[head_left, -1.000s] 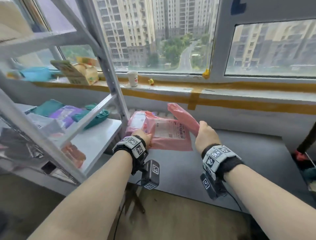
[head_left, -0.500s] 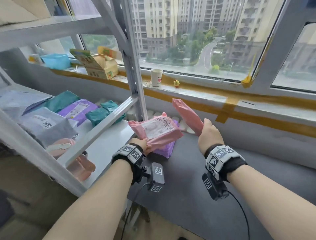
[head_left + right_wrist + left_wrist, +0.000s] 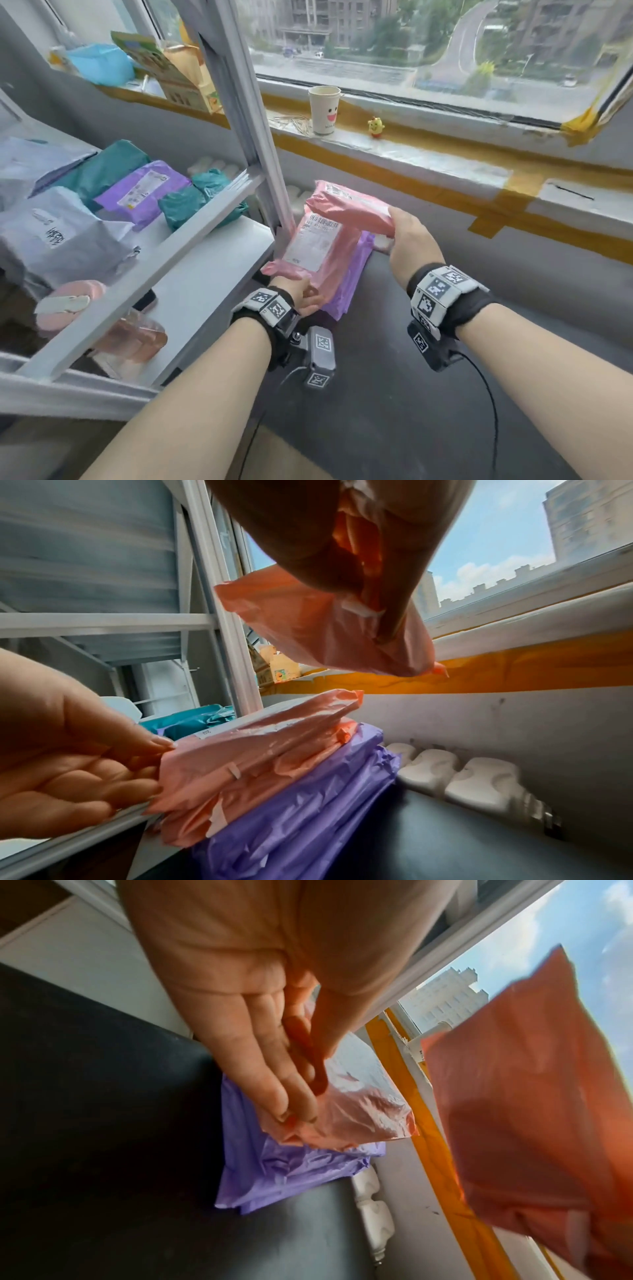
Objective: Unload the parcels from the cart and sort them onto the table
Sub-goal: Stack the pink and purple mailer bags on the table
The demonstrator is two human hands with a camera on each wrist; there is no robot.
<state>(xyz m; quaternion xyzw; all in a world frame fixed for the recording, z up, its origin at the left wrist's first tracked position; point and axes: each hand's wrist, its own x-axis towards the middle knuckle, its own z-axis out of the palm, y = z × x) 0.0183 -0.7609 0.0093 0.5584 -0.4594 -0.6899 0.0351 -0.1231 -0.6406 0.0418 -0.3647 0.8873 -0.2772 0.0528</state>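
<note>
The left hand (image 3: pixel 305 297) pinches the near edge of a pink parcel (image 3: pixel 317 248) between thumb and straight fingers, and that parcel lies on a purple parcel (image 3: pixel 349 284) on the dark tabletop (image 3: pixel 394 394), just in front of the wrist. The right hand (image 3: pixel 409 241) is curled round the end of a second pink parcel (image 3: pixel 352 209), held in the air above the far end of the stack and not touching it, as the right wrist view shows.

The step in hand looks like settling the first pink parcel and laying the second on top or beside it. To do it well, the left hand should square the lower parcel over the purple one before letting go, since its near edge overhangs towards the cart shelf (image 3: pixel 191 294) on the left. A flat press with straight fingers would probably seat the slippery plastic better than a pinch.

The right hand's parcel sags from one end, so I would lower it far end first, let it lie down along the pile, and only then release. If the sorting is by colour, pink belongs on pink here, though that is a guess from the pile.

Keep the pile clear of the cart post (image 3: pixel 253 137) beyond the left hand. More parcels (image 3: pixel 144 192) wait on the shelf to the left.
</note>
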